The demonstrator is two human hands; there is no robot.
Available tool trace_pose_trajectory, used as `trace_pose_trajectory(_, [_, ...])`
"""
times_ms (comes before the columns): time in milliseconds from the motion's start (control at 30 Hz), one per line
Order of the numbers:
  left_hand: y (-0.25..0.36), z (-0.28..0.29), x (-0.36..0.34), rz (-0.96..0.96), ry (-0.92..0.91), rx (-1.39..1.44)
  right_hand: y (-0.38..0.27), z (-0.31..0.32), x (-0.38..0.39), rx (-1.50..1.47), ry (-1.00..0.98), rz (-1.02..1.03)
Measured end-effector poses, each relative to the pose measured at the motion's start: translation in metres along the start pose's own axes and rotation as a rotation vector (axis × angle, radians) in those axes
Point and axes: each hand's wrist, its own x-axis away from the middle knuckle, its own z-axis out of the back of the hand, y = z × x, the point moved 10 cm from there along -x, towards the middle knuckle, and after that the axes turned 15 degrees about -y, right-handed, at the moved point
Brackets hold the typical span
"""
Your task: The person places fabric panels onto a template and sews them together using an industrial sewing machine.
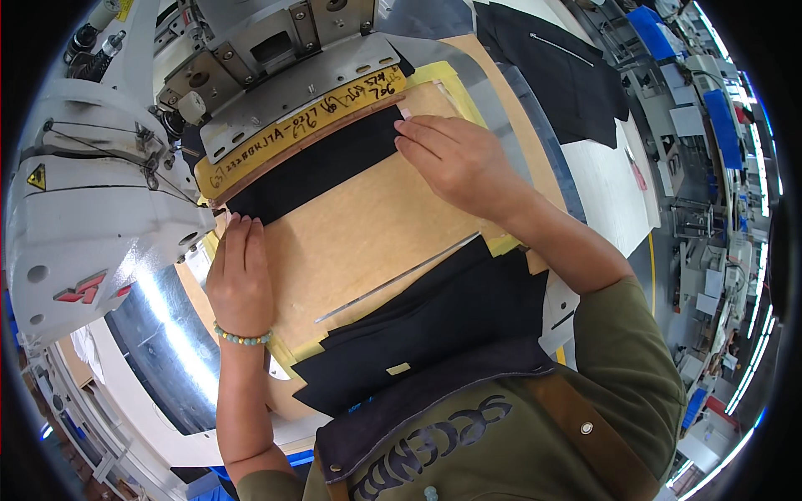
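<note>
A strip of black fabric (322, 167) lies slantwise on the tan board (368, 238), its far edge along a yellow clamp bar (305, 121) with handwriting on it. At the strip's near left corner, my left hand (241, 280) has its fingers together, the fingertips closed on the fabric edge; the thumb is mostly hidden. My right hand (464, 163) pinches the strip's right end between thumb and fingers, close to the end of the bar. A bead bracelet (242, 336) circles my left wrist.
A white sewing machine head (100, 209) stands close on the left, with metal clamp parts (276, 50) above the bar. Stacked black fabric pieces (443, 309) lie by my waist. Another black piece with a zipper-like line (555, 75) lies at the far right.
</note>
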Motion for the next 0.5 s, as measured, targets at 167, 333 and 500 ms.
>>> trace_pose_trajectory(167, [-0.0013,-0.0005,0.0002,0.027,-0.003,0.000,0.0010,-0.0015,0.0003,-0.001,0.011,0.002])
trace_pose_trajectory(333, [-0.0021,-0.0002,0.0001,0.029,0.000,0.006,0.0008,-0.0016,-0.0012,-0.006,0.003,-0.010])
trace_pose_trajectory(500, [-0.0037,0.0018,0.0012,0.022,0.009,0.006,0.0003,-0.0045,-0.0029,-0.012,-0.002,-0.028])
